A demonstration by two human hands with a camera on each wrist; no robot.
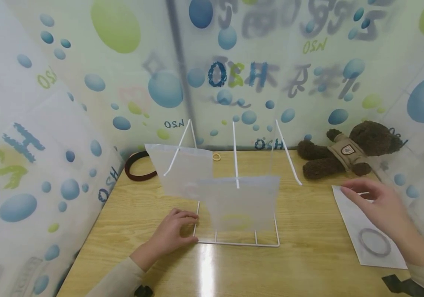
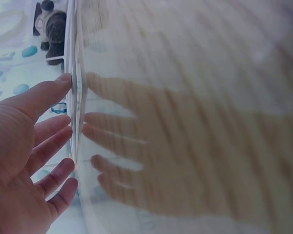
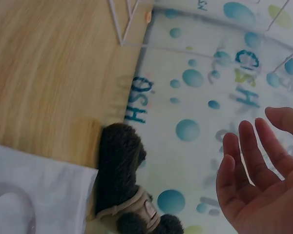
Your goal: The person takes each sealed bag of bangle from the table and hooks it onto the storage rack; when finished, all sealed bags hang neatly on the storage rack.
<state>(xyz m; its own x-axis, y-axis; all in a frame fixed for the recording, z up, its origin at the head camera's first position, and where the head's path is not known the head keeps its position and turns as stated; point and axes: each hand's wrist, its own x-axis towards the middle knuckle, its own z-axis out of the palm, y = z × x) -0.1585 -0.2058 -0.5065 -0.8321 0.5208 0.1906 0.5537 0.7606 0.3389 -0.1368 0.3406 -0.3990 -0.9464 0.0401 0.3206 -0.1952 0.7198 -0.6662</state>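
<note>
A white wire rack point(image 1: 235, 152) with three raised prongs stands mid-table. From its left prong hangs a frosted pouch point(image 1: 191, 177); a second frosted pouch point(image 1: 241, 202), with a faint yellow shape inside, hangs on the middle prong. My left hand point(image 1: 171, 231) touches the rack's left base corner with its fingertips and thumb; the left wrist view shows the fingers spread. At the right lies a third whitish pouch point(image 1: 349, 227) with a pale purplish ring point(image 1: 361, 238) showing in it. Over that pouch's upper part hovers my right hand point(image 1: 382, 206), its fingers loosely bent around nothing in the right wrist view.
A dark brown plush bear point(image 1: 371, 142) in a tan top lies at the back right. Behind the left pouch, a dark brown ring point(image 1: 139, 178) rests on the table. A small yellowish ring point(image 1: 217, 156) is near the back edge. Bubble-patterned sheets enclose the sides and back.
</note>
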